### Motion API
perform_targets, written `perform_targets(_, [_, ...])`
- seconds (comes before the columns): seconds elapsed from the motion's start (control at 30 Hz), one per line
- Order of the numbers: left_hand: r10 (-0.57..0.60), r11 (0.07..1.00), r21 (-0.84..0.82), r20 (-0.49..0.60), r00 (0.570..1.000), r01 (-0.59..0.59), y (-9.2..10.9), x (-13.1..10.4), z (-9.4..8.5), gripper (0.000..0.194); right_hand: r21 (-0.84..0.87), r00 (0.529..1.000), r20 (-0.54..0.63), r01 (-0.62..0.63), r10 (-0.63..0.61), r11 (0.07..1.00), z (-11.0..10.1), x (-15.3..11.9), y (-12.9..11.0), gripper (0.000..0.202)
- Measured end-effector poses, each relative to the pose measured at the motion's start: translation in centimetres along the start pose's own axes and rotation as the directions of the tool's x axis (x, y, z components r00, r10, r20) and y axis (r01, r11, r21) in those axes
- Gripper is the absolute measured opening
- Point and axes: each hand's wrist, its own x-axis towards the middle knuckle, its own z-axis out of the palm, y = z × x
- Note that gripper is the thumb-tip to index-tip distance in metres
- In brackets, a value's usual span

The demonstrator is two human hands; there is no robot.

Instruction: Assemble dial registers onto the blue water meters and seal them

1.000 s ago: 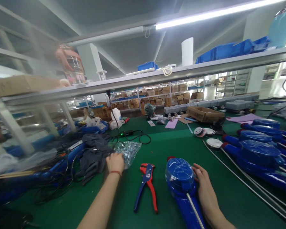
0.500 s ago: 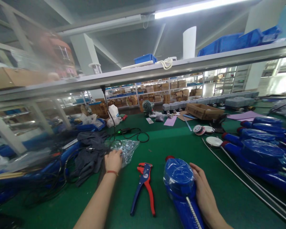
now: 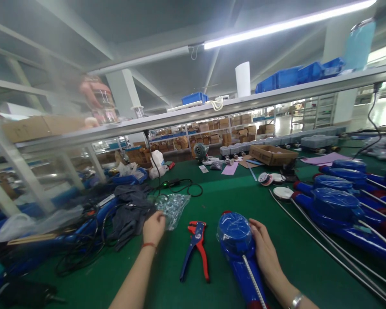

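My left hand [image 3: 153, 228] is at the near left edge of a clear plastic bag [image 3: 173, 206] of small metal parts; its fingers curl down and what they hold is hidden. Along the right side of a blue, film-wrapped round-headed device [image 3: 234, 234] rests my right hand [image 3: 264, 246], fingers stretched and thumb side up, touching the casing without wrapping round it. A pale ribbed cable [image 3: 253, 279] runs down the device's front. Between the hands, wire strippers [image 3: 197, 249] with red and blue handles lie on the green mat [image 3: 167, 274].
More wrapped blue devices [image 3: 336, 204] and long pale cables [image 3: 318, 236] lie at the right. Dark cloth [image 3: 131, 214] and black cables are at the left. Behind are a cardboard box [image 3: 272, 155], a tape roll [image 3: 265, 179] and an overhead shelf [image 3: 167, 118].
The view has tilted up and shifted slightly. My left hand has drawn back a little from the bag's top towards its near edge. My right hand stays beside the blue device.
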Motion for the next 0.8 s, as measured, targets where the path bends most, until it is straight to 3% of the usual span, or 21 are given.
perform_targets(0.13, [0.003, 0.963, -0.267, -0.097, 0.995, -0.029, 1.3, -1.1, -2.1, 0.035, 0.037, 1.0, -0.01, 0.004, -0.003, 0.999, 0.1, 0.0, 0.0, 0.053])
perform_targets(0.2, [0.044, 0.927, -0.361, -0.151, 0.988, -0.096, 3.0, -2.4, -3.7, 0.04, 0.013, 0.988, -0.019, 0.152, -0.152, 0.988, -0.3, -0.4, -0.2, 0.048])
perform_targets(0.23, [0.066, 0.911, -0.392, -0.172, 0.983, -0.129, 4.1, -3.4, -4.6, 0.04, -0.032, 0.957, -0.019, 0.288, -0.289, 0.957, -0.6, -0.7, -0.4, 0.045])
perform_targets(0.27, [0.103, 0.895, -0.411, -0.186, 0.977, -0.173, 5.4, -4.7, -5.4, 0.037, -0.092, 0.891, -0.006, 0.452, -0.454, 0.887, -1.1, -1.2, -0.7, 0.041])
perform_targets(0.33, [0.237, 0.851, -0.433, -0.19, 0.953, -0.298, 8.3, -7.8, -6.9, 0.025, -0.206, 0.658, 0.073, 0.745, -0.749, 0.634, -2.2, -2.5, -1.5, 0.041])
perform_targets(0.37, [0.385, 0.793, -0.438, -0.181, 0.905, -0.425, 9.8, -9.5, -7.5, 0.018, -0.241, 0.527, 0.128, 0.838, -0.84, 0.489, -2.7, -3.3, -2.0, 0.045])
perform_targets(0.43, [0.667, 0.598, -0.48, -0.145, 0.731, -0.641, 12.5, -12.9, -8.3, 0.018, -0.271, 0.324, 0.241, 0.928, -0.915, 0.257, -3.4, -5.0, -3.1, 0.055])
perform_targets(0.47, [0.739, 0.515, -0.52, -0.133, 0.661, -0.681, 13.6, -14.3, -8.5, 0.023, -0.277, 0.264, 0.299, 0.944, -0.917, 0.181, -3.5, -5.7, -3.5, 0.056])
perform_targets(0.5, [0.777, 0.456, -0.559, -0.129, 0.616, -0.692, 14.4, -15.4, -8.6, 0.027, -0.283, 0.228, 0.353, 0.951, -0.908, 0.129, -3.5, -6.2, -3.9, 0.054])
perform_targets(0.53, [0.782, 0.43, -0.595, -0.13, 0.609, -0.679, 14.9, -16.2, -8.4, 0.029, -0.284, 0.215, 0.392, 0.953, -0.895, 0.104, -3.4, -6.5, -4.3, 0.048])
perform_targets(0.57, [0.764, 0.43, -0.624, -0.132, 0.631, -0.652, 15.0, -16.5, -8.2, 0.03, -0.285, 0.227, 0.406, 0.952, -0.885, 0.113, -3.3, -6.6, -4.6, 0.038])
perform_targets(0.63, [0.702, 0.486, -0.638, -0.122, 0.701, -0.598, 14.5, -16.2, -7.6, 0.027, -0.296, 0.311, 0.372, 0.933, -0.875, 0.205, -3.2, -6.1, -5.0, 0.02])
perform_targets(0.73, [0.636, 0.627, -0.534, -0.069, 0.769, -0.567, 12.5, -14.2, -6.8, 0.017, -0.35, 0.447, 0.248, 0.869, -0.86, 0.35, -3.8, -4.5, -5.4, 0.02])
perform_targets(0.8, [0.602, 0.718, -0.442, 0.007, 0.798, -0.538, 11.3, -13.0, -6.6, 0.014, -0.404, 0.488, 0.19, 0.83, -0.852, 0.385, -4.3, -3.7, -5.5, 0.019])
